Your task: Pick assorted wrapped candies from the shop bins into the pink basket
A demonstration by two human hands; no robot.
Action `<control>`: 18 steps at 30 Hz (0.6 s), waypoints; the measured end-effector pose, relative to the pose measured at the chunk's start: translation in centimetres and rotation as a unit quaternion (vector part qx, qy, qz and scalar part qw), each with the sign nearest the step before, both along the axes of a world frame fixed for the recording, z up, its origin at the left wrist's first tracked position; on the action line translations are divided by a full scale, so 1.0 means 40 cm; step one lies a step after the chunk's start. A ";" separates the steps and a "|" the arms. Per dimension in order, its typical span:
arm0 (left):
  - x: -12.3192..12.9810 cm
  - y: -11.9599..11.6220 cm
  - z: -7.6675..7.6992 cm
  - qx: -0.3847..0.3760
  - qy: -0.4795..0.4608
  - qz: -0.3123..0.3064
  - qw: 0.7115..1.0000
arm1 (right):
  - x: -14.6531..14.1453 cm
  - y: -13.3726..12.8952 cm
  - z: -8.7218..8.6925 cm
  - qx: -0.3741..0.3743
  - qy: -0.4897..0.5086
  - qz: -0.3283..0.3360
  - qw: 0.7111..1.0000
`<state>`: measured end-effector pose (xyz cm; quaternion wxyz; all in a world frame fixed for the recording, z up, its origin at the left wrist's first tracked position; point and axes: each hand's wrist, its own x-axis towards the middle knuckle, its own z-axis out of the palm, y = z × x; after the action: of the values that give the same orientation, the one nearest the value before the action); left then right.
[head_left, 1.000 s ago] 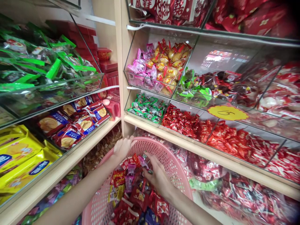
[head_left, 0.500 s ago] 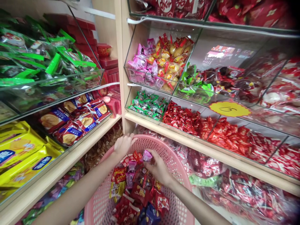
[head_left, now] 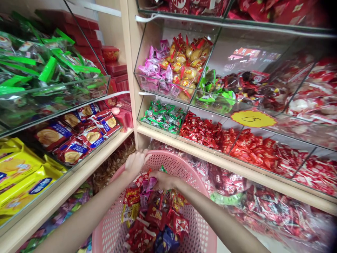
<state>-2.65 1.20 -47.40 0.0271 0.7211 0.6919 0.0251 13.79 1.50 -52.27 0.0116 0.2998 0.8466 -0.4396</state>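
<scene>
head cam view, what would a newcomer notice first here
The pink basket of wrapped sweets fills the bottom centre, with the left hand on its rim and the right hand over the sweets. Glass bins of red sweets line the right, marked by a yellow tag. Bright yellow packets sit low left.

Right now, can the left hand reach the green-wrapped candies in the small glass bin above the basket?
Probably yes. The left hand rests on the pink basket's rim, just below the green-wrapped candies; only the bin's slanted glass front is in the way.
</scene>
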 end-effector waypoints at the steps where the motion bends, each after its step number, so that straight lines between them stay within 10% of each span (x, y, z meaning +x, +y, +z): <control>1: 0.000 -0.001 0.001 0.002 0.001 0.002 1.000 | -0.005 0.001 -0.004 0.005 -0.006 0.016 1.000; 18: -0.016 0.005 0.001 0.013 0.004 -0.001 1.000 | -0.051 -0.026 0.039 0.280 -0.087 0.169 0.941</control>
<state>-3.30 1.40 -47.37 0.0145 0.7222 0.6908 0.0313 11.74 0.46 -50.71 0.0748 0.1803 0.9695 -0.1483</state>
